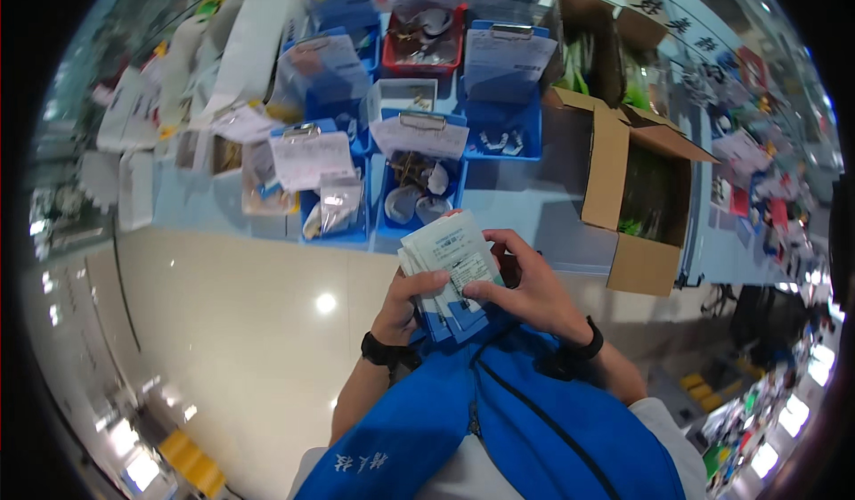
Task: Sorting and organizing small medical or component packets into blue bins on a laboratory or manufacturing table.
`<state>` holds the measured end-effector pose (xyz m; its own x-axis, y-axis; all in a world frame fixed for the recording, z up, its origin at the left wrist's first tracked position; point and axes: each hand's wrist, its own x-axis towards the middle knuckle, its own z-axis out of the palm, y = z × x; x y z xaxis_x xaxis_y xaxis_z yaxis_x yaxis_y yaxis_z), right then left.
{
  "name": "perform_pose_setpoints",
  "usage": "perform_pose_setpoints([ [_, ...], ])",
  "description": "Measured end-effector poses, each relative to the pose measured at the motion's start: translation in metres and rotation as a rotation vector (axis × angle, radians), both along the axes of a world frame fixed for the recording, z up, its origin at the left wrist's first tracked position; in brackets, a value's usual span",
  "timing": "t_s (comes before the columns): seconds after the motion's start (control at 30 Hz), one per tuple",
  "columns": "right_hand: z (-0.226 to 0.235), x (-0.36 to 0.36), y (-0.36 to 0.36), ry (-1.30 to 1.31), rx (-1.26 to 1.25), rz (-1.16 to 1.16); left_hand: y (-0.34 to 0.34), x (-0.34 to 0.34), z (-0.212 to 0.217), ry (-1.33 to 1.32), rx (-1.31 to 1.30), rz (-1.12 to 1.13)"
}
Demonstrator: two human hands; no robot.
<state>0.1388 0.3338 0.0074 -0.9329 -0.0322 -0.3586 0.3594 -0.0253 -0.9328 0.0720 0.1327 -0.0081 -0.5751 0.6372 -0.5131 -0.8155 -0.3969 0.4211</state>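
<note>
Between my two hands, in front of my blue jacket, is a small fanned stack of white and blue printed packets (452,249). My left hand (403,302) grips its left side, thumb lying across the front. From the right, my right hand (533,288) closes on the same stack, its thumb pressed on the top packet. The fingers behind the stack are mostly hidden. Just beyond my hands, on the table, sits a blue bin (380,224) with shell-like pieces and a clipboard leaning in it.
More blue bins (532,144) with clipboards and a red bin (386,59) cover the table. An open cardboard box (608,170) stands at the right, flaps spread toward me. White boxes (245,50) line the far left. The table's front edge (267,237) runs just past my hands.
</note>
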Motion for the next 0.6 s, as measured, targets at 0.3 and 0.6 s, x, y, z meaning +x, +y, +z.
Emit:
perform_pose_setpoints([
  [0.3,0.033,-0.033,-0.076,-0.134,0.0,-0.4,-0.044,-0.094,-0.011,-0.05,0.049,-0.436],
  [0.6,0.056,-0.051,-0.105,-0.048,0.061,-0.562,-0.039,-0.136,0.012,0.064,0.263,-0.49],
])
